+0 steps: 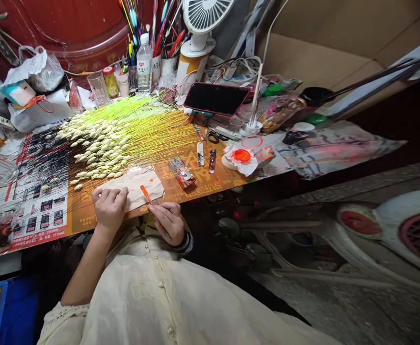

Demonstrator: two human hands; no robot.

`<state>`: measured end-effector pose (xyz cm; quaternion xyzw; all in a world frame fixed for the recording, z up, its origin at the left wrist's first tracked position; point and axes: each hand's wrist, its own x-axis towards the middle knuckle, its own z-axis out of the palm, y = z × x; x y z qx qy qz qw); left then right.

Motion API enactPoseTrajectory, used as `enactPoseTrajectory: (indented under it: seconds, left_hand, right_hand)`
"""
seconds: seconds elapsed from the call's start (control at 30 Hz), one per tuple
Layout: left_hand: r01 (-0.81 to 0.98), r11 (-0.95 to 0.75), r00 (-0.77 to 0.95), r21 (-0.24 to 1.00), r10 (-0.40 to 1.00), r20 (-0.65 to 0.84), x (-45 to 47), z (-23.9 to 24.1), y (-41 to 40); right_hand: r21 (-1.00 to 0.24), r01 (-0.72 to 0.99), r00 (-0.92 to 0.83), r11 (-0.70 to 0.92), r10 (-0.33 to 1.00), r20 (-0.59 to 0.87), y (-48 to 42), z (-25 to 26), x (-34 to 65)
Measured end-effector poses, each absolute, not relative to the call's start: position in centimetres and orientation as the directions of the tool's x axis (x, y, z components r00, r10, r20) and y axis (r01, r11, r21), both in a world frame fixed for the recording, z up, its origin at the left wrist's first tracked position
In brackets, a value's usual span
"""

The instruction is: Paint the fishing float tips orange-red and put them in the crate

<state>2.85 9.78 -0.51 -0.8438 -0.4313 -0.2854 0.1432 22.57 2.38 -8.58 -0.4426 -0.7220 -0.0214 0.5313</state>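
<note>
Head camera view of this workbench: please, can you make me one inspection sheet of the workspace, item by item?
Surface: printed poster sheet covers the bench.
Things: fishing floats with yellow-green stems lie fanned out; orange-topped pot sits on tissue.
Clutter: phone, desk fan, water bottle, scissors.
Grips: left hand rests on beige paper; right hand pinches orange-tipped stick.
Cables: white cables tangled behind the phone.
Surroundings: red door, cardboard, blue crate.

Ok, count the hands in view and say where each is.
2. The left hand lies on a sheet of tan paper; the right hand holds an orange-tipped stick at the paper's edge. None seem hidden.
</note>
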Motion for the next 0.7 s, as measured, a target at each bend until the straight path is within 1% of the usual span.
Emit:
enactPoseTrajectory:
  seconds: [0.1,0.27,0.43,0.53,0.7]
  left_hand:
    - [0.808,-0.589,0.463,0.013,0.649,0.604,2.8,-0.5,9.8]
    - [0.806,-0.592,0.474,-0.013,0.633,0.612,2.8,-0.5,9.8]
    - [0.81,-0.587,0.465,0.005,0.646,0.606,2.8,-0.6,9.8]
    - [0.816,-0.578,0.463,0.002,0.656,0.596,2.8,-0.6,9.8]
    - [0.815,-0.578,0.451,0.031,0.668,0.592,2.9,-0.7,9.7]
  right_hand:
    - [-0.445,0.657,-0.045,0.608,0.62,0.783,2.3,-8.7,22.6]
    - [-0.453,0.648,-0.032,0.613,0.615,0.788,2.3,-8.6,22.7]
    - [-0.454,0.63,-0.035,0.63,0.607,0.794,2.2,-8.3,22.8]
    - [-0.44,0.618,-0.051,0.652,0.591,0.805,2.1,-8.1,22.6]
    - [-0.408,0.606,-0.111,0.683,0.581,0.806,2.2,-8.0,21.8]
